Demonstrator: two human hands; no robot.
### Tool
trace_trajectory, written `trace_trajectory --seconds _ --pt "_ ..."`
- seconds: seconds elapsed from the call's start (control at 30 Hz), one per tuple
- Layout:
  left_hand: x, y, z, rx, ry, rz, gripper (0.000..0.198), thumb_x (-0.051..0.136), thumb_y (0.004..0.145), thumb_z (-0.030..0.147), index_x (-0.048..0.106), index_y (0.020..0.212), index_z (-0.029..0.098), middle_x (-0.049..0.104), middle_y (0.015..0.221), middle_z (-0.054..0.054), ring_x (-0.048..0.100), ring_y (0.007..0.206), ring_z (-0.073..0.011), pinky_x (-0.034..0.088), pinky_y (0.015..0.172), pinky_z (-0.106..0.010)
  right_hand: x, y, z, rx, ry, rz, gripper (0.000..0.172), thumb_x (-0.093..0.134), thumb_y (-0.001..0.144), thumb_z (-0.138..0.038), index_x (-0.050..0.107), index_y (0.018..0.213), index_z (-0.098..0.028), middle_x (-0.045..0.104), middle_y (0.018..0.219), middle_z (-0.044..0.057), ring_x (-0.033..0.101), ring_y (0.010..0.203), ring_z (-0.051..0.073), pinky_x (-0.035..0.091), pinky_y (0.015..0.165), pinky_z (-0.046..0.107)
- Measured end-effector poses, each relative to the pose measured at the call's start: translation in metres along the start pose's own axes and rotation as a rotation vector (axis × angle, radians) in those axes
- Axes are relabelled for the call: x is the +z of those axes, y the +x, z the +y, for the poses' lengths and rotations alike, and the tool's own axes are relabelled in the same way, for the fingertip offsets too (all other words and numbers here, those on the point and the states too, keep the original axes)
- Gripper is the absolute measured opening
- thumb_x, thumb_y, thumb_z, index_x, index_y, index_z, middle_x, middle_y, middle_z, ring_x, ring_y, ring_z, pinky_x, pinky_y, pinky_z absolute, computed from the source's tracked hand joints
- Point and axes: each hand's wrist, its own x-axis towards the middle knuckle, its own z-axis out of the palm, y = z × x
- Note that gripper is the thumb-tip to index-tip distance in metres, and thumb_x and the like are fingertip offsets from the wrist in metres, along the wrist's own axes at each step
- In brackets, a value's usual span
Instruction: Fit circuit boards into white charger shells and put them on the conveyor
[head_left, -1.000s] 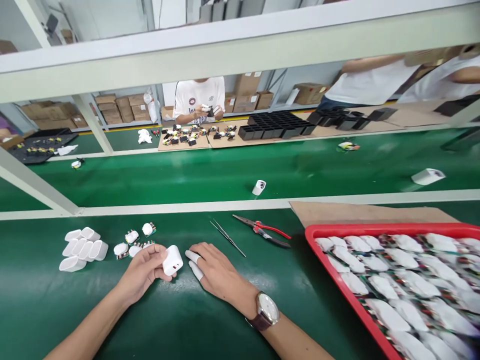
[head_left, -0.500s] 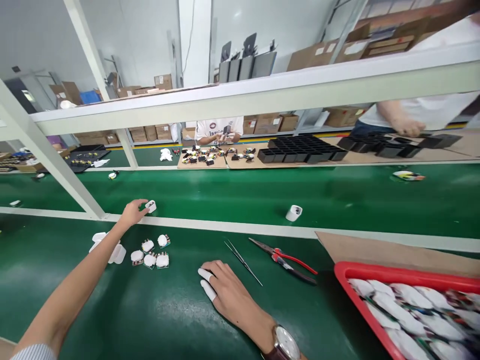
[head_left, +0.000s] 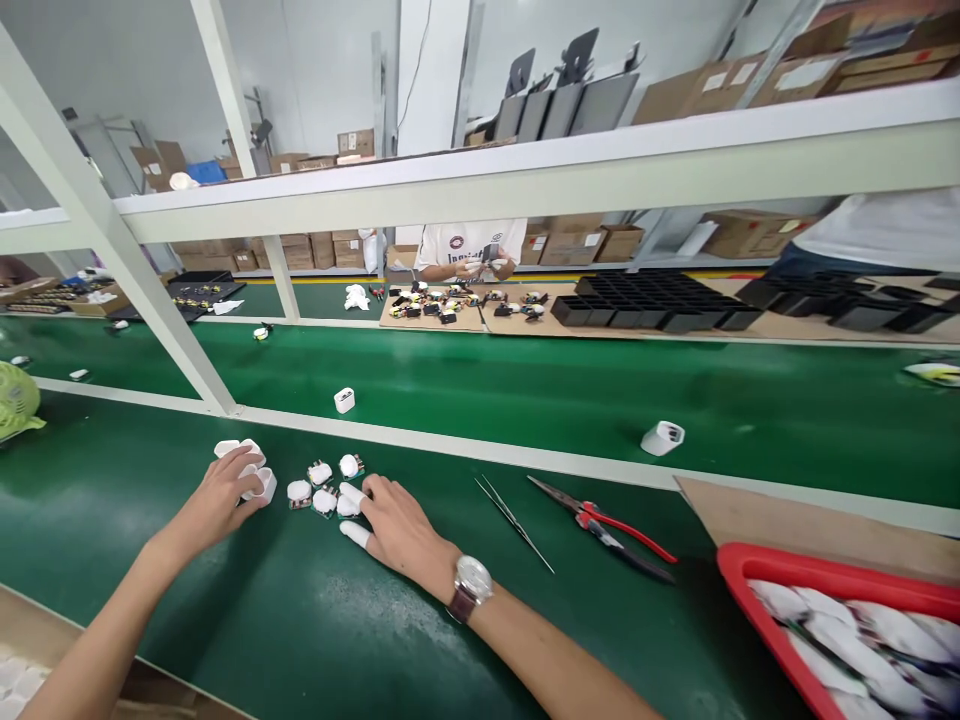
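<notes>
My left hand (head_left: 214, 505) is closed around the near one of several white plastic housings (head_left: 262, 486), which stand in a cluster on the green bench. Its fingers reach over the group and hide part of it. To the right lie several small circuit boards with white padded tops (head_left: 298, 491). My right hand (head_left: 405, 530), with white finger cots on thumb and index finger, has its index fingertip at the nearest-right board (head_left: 348, 506). Its thumb rests apart, lower down. Beyond the white rail, one white housing (head_left: 344, 401) stands on the green belt.
Tweezers (head_left: 514, 523) and red-and-black long-nose pliers (head_left: 600, 528) lie right of my hands. A red tray (head_left: 739, 570) of white-wrapped parts sits at the right, by a cardboard sheet (head_left: 810, 520). Another white housing (head_left: 663, 438) is on the belt. A co-worker (head_left: 471, 250) sits opposite.
My left hand has let go of the white housing on the belt and come back to the housings on the bench. My right hand has moved left to the boards. The view has shifted.
</notes>
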Motion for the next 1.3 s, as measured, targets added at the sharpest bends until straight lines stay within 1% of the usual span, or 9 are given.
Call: trace_trajectory --seconds 0.2,0.27,0.4,0.57,0.77,0.87,1.0,1.17,1.3 --pt "-0.023 0.0 0.049 0.04 -0.192 0.054 0.016 0.057 0.104 0.037 0.066 0.101 0.024 0.063 0.143 -0.012 0.068 0.122 -0.0292 0.057 0.101 -0.043 -0.015 -0.015 0.012 -0.031 0.015 -0.097 0.008 0.064 0.1 -0.024 0.069 0.103 -0.019 0.065 0.109 0.009 0.063 0.095 0.023 0.055 0.086 0.04" --pt "-0.025 0.001 0.072 0.073 -0.298 0.018 0.01 0.058 0.104 0.033 0.063 0.103 0.025 0.062 0.143 -0.01 0.069 0.12 -0.0266 0.058 0.1 -0.04 -0.026 -0.039 0.022 -0.055 0.084 -0.105 0.024 0.056 0.098 -0.012 0.066 0.119 -0.02 0.067 0.124 0.009 0.064 0.109 0.024 0.056 0.096 0.042" --pt "-0.004 0.017 0.114 0.166 -0.495 -0.097 0.008 0.059 0.103 0.027 0.057 0.11 0.025 0.062 0.141 -0.01 0.068 0.123 -0.0254 0.057 0.102 -0.039 -0.037 -0.077 0.03 -0.017 0.125 -0.1 0.049 0.05 0.087 0.0 0.058 0.133 -0.013 0.047 0.16 0.018 0.044 0.148 0.03 0.048 0.118 0.052" --pt "0.034 0.051 0.148 0.24 -0.541 -0.206 0.03 0.06 0.099 0.02 0.052 0.127 0.024 0.062 0.134 -0.012 0.067 0.118 -0.0269 0.059 0.098 -0.041 -0.031 -0.09 0.022 0.076 0.022 -0.091 0.05 0.053 0.094 -0.008 0.052 0.144 -0.008 0.039 0.164 0.025 0.041 0.149 0.039 0.045 0.119 0.062" --pt "0.064 0.05 0.155 0.126 -0.588 -0.207 0.059 0.069 0.099 0.032 0.041 0.149 0.027 0.055 0.147 -0.014 0.059 0.134 -0.0315 0.054 0.111 -0.048 -0.033 -0.096 0.028 0.108 0.18 0.022 0.071 0.053 0.1 -0.013 0.024 0.164 -0.018 0.05 0.153 0.019 0.048 0.144 0.033 0.052 0.116 0.055" --pt "0.076 0.04 0.156 0.049 -0.627 -0.196 0.076 0.071 0.098 0.037 0.029 0.16 0.03 0.047 0.158 -0.014 0.053 0.144 -0.0331 0.05 0.117 -0.051 -0.031 -0.096 0.034 0.089 0.183 0.064 0.066 0.05 0.101 -0.01 0.029 0.163 -0.024 0.058 0.145 0.015 0.052 0.14 0.033 0.054 0.113 0.056" --pt "0.087 0.034 0.158 0.008 -0.685 -0.16 0.07 0.064 0.102 0.035 0.027 0.162 0.032 0.055 0.155 -0.011 0.06 0.139 -0.0299 0.053 0.116 -0.049 -0.028 -0.095 0.037 0.103 0.188 0.118 0.061 0.047 0.102 -0.009 0.034 0.16 -0.024 0.066 0.126 0.014 0.063 0.12 0.031 0.061 0.101 0.054" --pt "0.088 0.033 0.159 0.026 -0.681 -0.148 0.072 0.066 0.101 0.036 0.028 0.162 0.03 0.057 0.155 -0.012 0.061 0.138 -0.0296 0.055 0.114 -0.047 -0.029 -0.095 0.037 0.102 0.208 0.064 0.066 0.048 0.101 -0.01 0.029 0.163 -0.02 0.055 0.15 0.018 0.049 0.144 0.033 0.052 0.114 0.057" --pt "0.086 0.032 0.157 0.043 -0.682 -0.146 0.073 0.066 0.101 0.034 0.028 0.163 0.03 0.061 0.15 -0.011 0.063 0.136 -0.0291 0.057 0.111 -0.045 -0.03 -0.093 0.036 0.057 0.257 0.042 0.058 0.052 0.101 -0.01 0.044 0.155 -0.026 0.065 0.134 0.013 0.058 0.13 0.03 0.057 0.108 0.054"
